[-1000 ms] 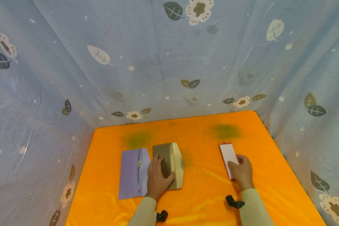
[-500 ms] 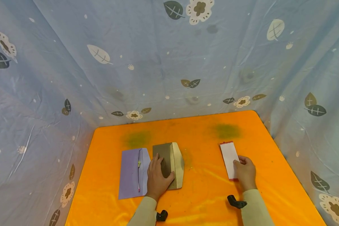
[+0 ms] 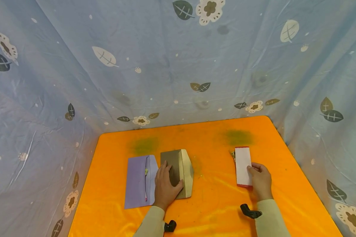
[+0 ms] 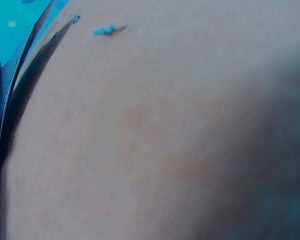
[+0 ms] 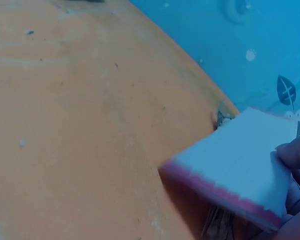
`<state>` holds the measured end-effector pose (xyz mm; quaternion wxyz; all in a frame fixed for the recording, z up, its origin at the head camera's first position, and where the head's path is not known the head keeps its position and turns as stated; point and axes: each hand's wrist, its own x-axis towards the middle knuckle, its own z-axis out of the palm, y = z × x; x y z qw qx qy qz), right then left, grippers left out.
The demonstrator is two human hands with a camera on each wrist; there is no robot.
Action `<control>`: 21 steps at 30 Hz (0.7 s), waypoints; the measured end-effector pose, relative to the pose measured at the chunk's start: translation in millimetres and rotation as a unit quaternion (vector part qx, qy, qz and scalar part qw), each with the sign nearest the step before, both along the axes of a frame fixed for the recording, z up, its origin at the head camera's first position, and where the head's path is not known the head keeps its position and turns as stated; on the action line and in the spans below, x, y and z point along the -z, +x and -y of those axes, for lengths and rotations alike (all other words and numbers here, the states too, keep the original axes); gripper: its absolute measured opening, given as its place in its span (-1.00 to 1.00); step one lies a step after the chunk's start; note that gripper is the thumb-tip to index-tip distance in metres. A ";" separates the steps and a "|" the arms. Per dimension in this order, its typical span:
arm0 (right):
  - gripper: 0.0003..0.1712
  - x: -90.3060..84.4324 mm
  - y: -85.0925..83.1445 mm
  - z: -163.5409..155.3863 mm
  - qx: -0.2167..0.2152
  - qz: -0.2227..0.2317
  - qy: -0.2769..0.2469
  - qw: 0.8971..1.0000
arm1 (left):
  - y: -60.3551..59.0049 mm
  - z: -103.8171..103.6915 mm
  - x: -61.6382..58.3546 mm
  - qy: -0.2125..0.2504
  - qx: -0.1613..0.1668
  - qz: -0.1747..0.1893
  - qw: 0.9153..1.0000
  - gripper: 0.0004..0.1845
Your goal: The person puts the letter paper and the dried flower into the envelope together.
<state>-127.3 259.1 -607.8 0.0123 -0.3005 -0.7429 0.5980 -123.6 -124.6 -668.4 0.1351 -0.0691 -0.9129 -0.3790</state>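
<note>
A brown envelope [image 3: 173, 164] lies with its pale flap [image 3: 187, 174] unfolded to the right. My left hand [image 3: 166, 189] rests on it, fingers spread; in the left wrist view only the envelope's edge [image 4: 12, 75] shows, at the far left. At the right, my right hand [image 3: 260, 179] pinches a white card [image 3: 242, 166] with red ends by its right edge, thumb on top. Behind the card a small speckled, dried-plant-like bit [image 3: 233, 155] sticks out; in the right wrist view thin stems [image 5: 219, 222] show beneath the card [image 5: 235, 160]. Most of that bundle is hidden.
A purple envelope [image 3: 135, 182] with an open lilac flap lies left of the brown one; a small yellow-green thing [image 3: 146, 171] shows at its slit. All stand on an orange-covered table [image 3: 213, 204]. Patterned blue cloth [image 3: 166, 65] closes off the back and sides.
My right hand has shifted slightly right with the card, which has turned more upright and now leaves a speckled bit showing at its left. The left hand and both envelopes have stayed put.
</note>
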 end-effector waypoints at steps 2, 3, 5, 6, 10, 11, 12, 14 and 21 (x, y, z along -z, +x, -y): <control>-0.42 -1.2 -0.5 1.0 0.003 -0.007 -0.014 1.000 | 0.0 0.2 0.1 0.000 0.000 0.001 1.000 -0.19; -0.41 -1.5 -0.6 1.5 0.003 -0.009 -0.019 1.000 | -0.1 0.2 0.4 0.000 -0.001 0.002 1.000 -0.19; -0.39 -1.9 -1.1 2.0 -0.001 -0.011 -0.036 0.999 | -0.2 0.3 0.7 -0.002 -0.002 0.004 1.000 -0.18; -0.38 -2.4 -1.3 2.0 -0.006 -0.010 -0.043 0.999 | -0.2 0.2 0.6 -0.002 -0.002 0.004 1.000 -0.18; -0.35 -7.5 -1.4 2.3 -0.054 0.002 -0.080 0.995 | 0.1 0.0 -0.1 -0.001 -0.002 0.005 1.000 -0.19; -0.36 -9.0 -1.8 2.8 -0.066 0.004 -0.088 0.994 | 0.3 0.0 -0.4 -0.002 -0.002 0.005 1.000 -0.19; -0.38 -10.5 -2.1 3.5 -0.077 0.001 -0.097 0.992 | 0.3 0.0 -0.4 -0.002 -0.002 0.005 1.000 -0.19; -0.46 -12.7 -3.0 6.1 -0.095 -0.006 -0.111 0.989 | 0.3 0.0 -0.5 -0.003 -0.003 0.006 1.000 -0.19; -0.64 -11.8 -5.5 17.8 -0.120 -0.028 -0.133 0.983 | 0.2 0.2 -0.5 -0.005 -0.003 0.005 1.000 -0.19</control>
